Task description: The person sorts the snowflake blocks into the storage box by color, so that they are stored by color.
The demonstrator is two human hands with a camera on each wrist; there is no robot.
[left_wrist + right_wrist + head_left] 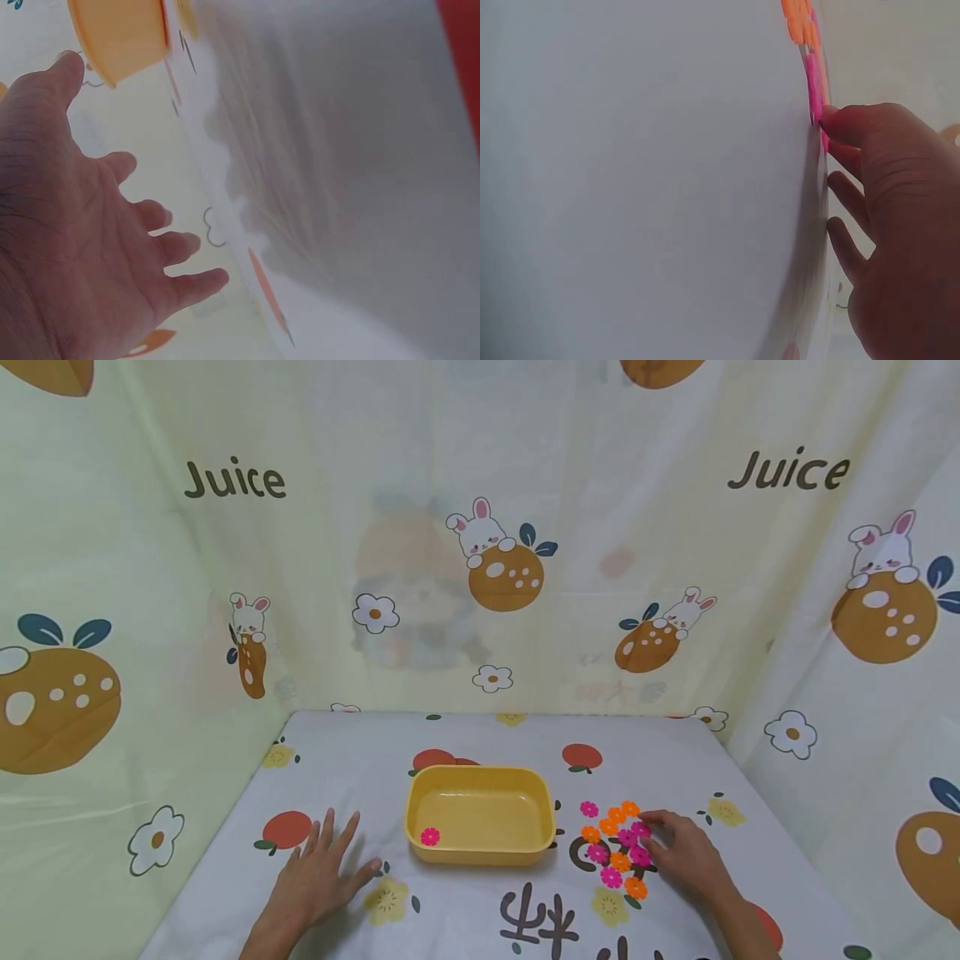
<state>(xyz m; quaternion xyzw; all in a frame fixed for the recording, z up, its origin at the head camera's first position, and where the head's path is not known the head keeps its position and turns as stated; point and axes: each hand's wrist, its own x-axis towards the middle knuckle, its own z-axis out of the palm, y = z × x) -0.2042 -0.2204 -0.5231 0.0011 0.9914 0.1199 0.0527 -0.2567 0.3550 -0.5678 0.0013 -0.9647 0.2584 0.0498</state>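
A yellow rectangular tub [480,857] stands mid-table, with one pink flower-shaped piece [430,837] inside at its left front corner. Right of the tub lie several orange flower-shaped pieces [635,887] and pink ones, loosely clustered. At the cluster's right edge, my right hand [690,856] pinches a pink flower piece [640,830] between thumb and index finger. Its other fingers [847,247] reach down to the cloth in the right wrist view. My left hand [318,877] is spread, palm down, left of the tub and apart from it. Nothing is in its palm [97,247].
A white tablecloth [427,935] printed with fruit, flowers and dark lettering covers the table. Pale curtains [315,552] with rabbit and orange prints hang behind and on both sides.
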